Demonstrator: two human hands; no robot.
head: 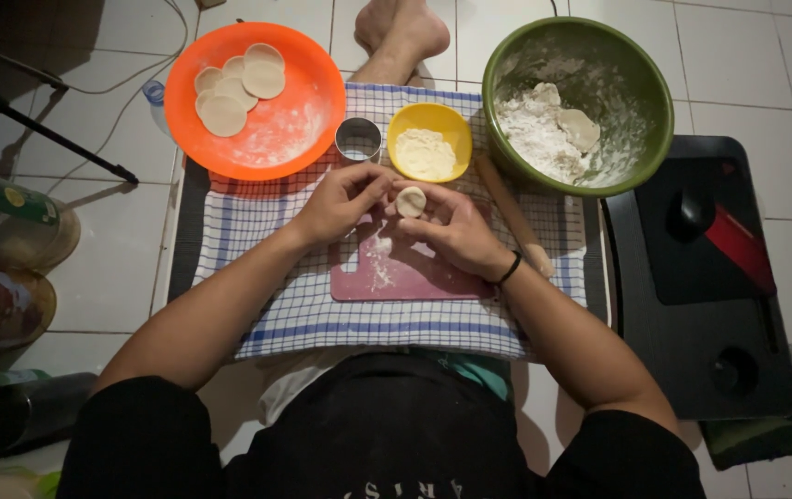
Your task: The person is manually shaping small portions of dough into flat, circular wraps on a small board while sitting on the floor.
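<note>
A small round disc of pale dough (411, 200) is held between my left hand (341, 200) and my right hand (456, 229), just above a floured pink cutting board (396, 273). Fingers of both hands pinch its edges. My right wrist wears a black band. Behind the hands stand a round metal cutter (358, 139) and a yellow bowl of flour (428, 140). An orange plate (299, 115) at the back left carries several flat dough rounds (239, 88).
A green bowl (641, 83) with flour and dough lumps sits at the back right. A wooden rolling pin (518, 222) lies beside my right hand. Everything rests on a checked cloth (267, 305) over a low table. A black tray (701, 323) lies right; bottles (8, 277) stand left.
</note>
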